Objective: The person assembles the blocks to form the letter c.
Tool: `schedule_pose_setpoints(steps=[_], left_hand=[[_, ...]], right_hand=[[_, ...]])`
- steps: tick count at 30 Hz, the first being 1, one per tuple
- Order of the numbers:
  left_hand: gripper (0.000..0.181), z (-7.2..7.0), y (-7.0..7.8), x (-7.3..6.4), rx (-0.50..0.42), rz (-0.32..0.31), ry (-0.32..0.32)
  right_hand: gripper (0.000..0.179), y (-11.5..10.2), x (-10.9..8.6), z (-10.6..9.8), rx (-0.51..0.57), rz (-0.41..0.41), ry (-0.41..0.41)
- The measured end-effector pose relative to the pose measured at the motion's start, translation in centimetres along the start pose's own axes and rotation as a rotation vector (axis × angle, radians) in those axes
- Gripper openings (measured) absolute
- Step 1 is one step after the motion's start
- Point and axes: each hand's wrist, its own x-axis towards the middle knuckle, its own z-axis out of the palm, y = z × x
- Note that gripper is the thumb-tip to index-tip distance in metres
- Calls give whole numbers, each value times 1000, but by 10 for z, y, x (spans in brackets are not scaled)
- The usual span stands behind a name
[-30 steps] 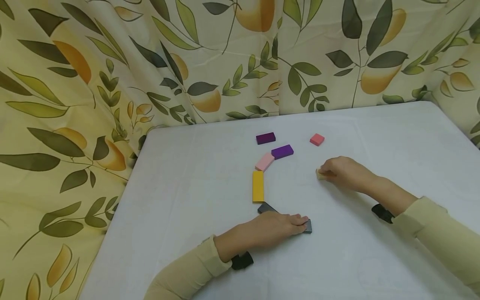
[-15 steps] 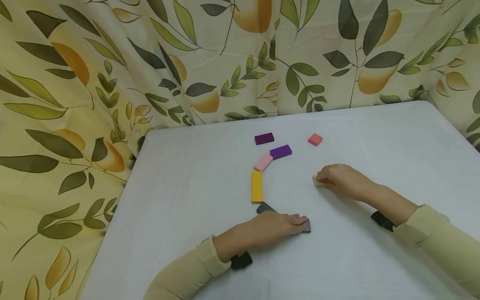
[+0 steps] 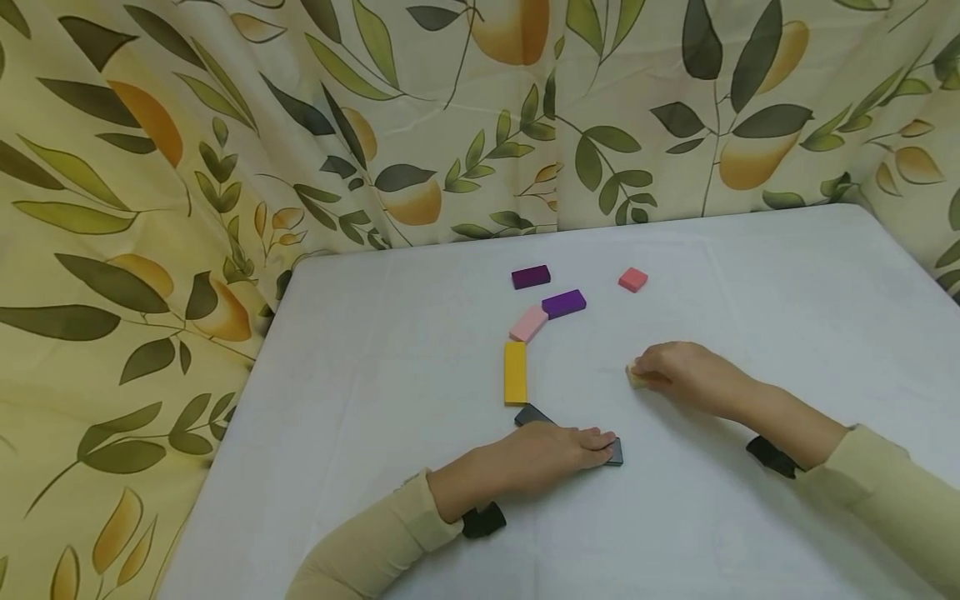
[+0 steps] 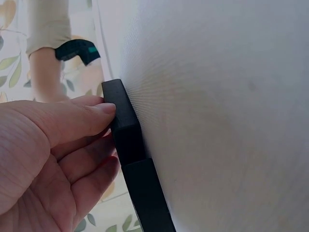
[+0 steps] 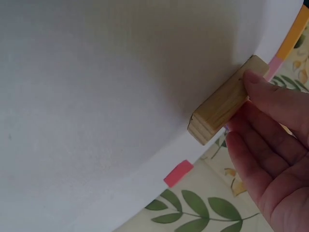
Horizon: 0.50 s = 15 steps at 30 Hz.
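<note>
My left hand [image 3: 543, 457] lies over two dark grey blocks in the head view. In the left wrist view, its thumb and fingers pinch one dark grey block [image 4: 120, 108], whose end touches a second dark grey block [image 4: 147, 193]. On the right, my right hand [image 3: 690, 375] holds a plain wooden block [image 5: 227, 101] between thumb and fingers, low over the white cloth or touching it; which one I cannot tell. Seen from the head, most of the wooden block is hidden by the fingers. A yellow block [image 3: 515, 373] adjoins the far end of the dark grey pair.
Beyond the yellow block, a pink block [image 3: 529, 323] and a purple block [image 3: 564, 304] continue the curved row. Apart from it lie a dark purple block [image 3: 531, 277] and a small coral block [image 3: 633, 279]. A leaf-patterned curtain [image 3: 450, 125] hangs behind the white-covered table [image 3: 375, 350].
My right hand has moved a little nearer to me with the wooden block. My left hand has stayed in place on the dark grey blocks.
</note>
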Motion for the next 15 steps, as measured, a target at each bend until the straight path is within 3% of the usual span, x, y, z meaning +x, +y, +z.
schedule_pose_setpoints(steps=[15], left_hand=[[41,2,-1,1,-2,3,8]], right_hand=[[22,-15,-11,5,-1,-35,-8]])
